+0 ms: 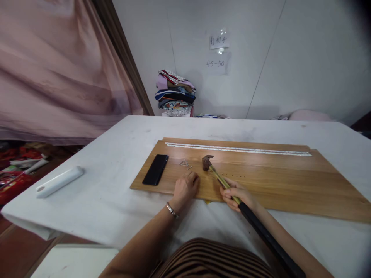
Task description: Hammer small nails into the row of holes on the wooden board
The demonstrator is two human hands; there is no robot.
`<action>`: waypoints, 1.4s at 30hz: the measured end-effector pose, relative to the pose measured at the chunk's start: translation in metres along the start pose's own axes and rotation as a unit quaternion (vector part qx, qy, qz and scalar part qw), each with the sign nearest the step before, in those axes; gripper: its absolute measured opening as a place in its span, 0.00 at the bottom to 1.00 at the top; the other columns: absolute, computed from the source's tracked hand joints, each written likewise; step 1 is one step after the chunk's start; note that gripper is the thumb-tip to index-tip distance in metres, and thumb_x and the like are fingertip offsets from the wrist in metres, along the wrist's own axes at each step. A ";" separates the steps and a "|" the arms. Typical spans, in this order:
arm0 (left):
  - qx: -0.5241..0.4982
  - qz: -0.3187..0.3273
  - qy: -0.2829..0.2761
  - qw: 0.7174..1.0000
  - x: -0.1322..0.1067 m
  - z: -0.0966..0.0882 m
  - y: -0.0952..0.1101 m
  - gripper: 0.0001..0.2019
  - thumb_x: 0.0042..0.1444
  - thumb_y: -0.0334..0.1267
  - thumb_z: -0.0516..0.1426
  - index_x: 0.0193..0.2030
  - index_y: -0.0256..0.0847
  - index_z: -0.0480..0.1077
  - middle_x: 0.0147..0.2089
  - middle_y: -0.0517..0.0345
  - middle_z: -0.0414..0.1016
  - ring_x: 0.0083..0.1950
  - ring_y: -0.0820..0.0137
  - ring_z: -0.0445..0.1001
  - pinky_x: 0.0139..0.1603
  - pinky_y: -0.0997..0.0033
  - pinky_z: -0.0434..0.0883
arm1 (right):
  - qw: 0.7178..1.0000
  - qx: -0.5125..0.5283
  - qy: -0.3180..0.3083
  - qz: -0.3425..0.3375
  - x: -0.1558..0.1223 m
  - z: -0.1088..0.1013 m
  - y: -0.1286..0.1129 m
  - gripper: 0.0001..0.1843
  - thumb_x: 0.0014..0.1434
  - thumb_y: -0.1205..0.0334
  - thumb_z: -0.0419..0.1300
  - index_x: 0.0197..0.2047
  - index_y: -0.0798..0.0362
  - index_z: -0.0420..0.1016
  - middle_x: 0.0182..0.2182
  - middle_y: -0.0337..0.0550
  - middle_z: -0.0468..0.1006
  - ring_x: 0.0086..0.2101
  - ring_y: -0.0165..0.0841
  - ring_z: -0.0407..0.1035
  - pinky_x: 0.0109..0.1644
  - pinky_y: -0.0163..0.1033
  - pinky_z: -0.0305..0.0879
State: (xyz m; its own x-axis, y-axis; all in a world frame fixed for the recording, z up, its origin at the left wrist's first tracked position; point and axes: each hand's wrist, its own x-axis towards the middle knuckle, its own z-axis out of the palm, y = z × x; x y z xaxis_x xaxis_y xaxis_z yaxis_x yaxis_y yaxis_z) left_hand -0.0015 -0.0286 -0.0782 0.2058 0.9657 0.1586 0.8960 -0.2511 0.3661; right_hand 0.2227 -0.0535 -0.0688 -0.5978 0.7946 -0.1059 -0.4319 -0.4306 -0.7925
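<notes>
My right hand is closed round the handle of a hammer, gripping it far up near the rusty head, which rests on the wooden board. The long black end of the handle runs back past my forearm. My left hand lies on the board's near edge with its fingers curled, pinching something too small to make out. A small heap of nails lies just beyond that hand. A row of small holes or nail heads dots the board to the right of the hammer.
A black phone lies on the board's left end. A pale strip runs along the board's far edge. A white oblong object sits at the table's left edge. Folded clothes are stacked against the wall behind.
</notes>
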 end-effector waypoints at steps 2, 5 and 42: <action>-0.005 -0.001 -0.005 1.000 0.000 0.000 0.000 0.10 0.62 0.38 0.49 0.34 0.43 0.69 0.37 0.57 0.73 0.40 0.70 0.71 0.39 0.72 0.62 | 1.000 0.005 0.004 -0.002 0.000 -0.001 0.001 0.15 0.51 0.67 0.60 0.43 0.51 0.66 0.21 0.28 0.64 0.11 0.17 0.50 0.09 0.22 0.51; -0.009 -0.004 -0.010 1.000 0.000 -0.001 0.000 0.09 0.62 0.38 0.49 0.35 0.43 0.69 0.37 0.57 0.73 0.41 0.70 0.71 0.40 0.72 0.62 | 1.000 0.001 0.005 0.000 -0.001 -0.001 0.001 0.15 0.50 0.67 0.60 0.43 0.52 0.65 0.21 0.28 0.63 0.11 0.18 0.49 0.09 0.22 0.51; -0.001 0.007 0.007 1.000 -0.001 0.000 0.000 0.13 0.65 0.38 0.46 0.35 0.42 0.69 0.36 0.58 0.73 0.40 0.71 0.71 0.40 0.73 0.62 | 1.000 -0.008 -0.001 0.005 0.001 -0.004 0.003 0.18 0.51 0.66 0.60 0.47 0.51 0.65 0.21 0.28 0.63 0.11 0.18 0.49 0.09 0.23 0.51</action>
State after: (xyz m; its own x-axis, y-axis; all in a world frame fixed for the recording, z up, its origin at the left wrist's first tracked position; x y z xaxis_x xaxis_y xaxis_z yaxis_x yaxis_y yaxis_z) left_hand -0.0013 -0.0293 -0.0784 0.2122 0.9612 0.1762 0.8922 -0.2641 0.3664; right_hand 0.2234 -0.0522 -0.0740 -0.6032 0.7898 -0.1118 -0.4153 -0.4306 -0.8013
